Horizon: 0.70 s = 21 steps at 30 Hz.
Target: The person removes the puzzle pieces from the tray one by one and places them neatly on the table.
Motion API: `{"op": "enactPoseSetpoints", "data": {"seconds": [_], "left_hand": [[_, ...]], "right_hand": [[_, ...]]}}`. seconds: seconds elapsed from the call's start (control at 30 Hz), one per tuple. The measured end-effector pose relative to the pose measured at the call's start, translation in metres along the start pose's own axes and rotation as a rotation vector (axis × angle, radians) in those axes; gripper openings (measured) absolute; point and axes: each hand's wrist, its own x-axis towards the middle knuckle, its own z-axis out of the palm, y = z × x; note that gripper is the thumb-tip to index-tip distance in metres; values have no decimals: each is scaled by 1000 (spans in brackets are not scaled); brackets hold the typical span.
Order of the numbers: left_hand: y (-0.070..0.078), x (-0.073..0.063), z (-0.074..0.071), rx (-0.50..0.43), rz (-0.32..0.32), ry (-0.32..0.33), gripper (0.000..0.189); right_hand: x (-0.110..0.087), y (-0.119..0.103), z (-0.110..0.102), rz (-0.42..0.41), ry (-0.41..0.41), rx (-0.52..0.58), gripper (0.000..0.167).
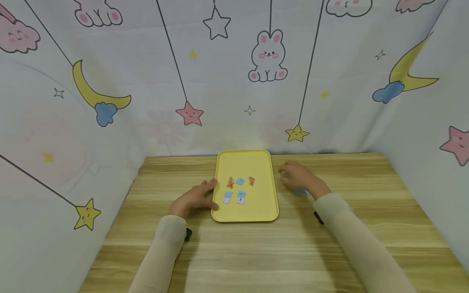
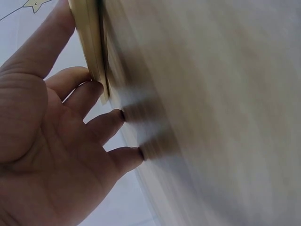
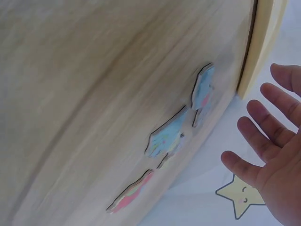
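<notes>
Beyond your sleeves [image 1: 357, 236], your wide-spread left grip [image 1: 196, 197] seemingly steadies the tray [image 1: 244, 162] of puzzle pieces [image 1: 240, 181] rightward, mid-loading; your empty, loose right grip [image 1: 297, 176] should next pinch the loose pieces [image 3: 168, 134] behind it.

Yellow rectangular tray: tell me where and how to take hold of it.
Probably best by the raised rim along both long sides of the yellow rectangular tray, left hand from the left, right hand from the right. It lies flat with small printed pieces inside, so keep it level.
</notes>
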Motion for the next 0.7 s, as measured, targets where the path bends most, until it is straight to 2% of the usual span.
{"op": "enactPoseSetpoints", "data": {"seconds": [0.23, 0.47, 0.7], "left_hand": [[-1, 1, 1, -3, 12, -1, 109], [0, -1, 0, -2, 16, 4, 108], [1, -1, -1, -8, 16, 4, 108]], "right_hand": [[8, -7, 3, 19, -21, -9, 36], [21, -14, 6, -36, -2, -39, 34], [35, -29, 8, -48, -16, -31, 36]]}}
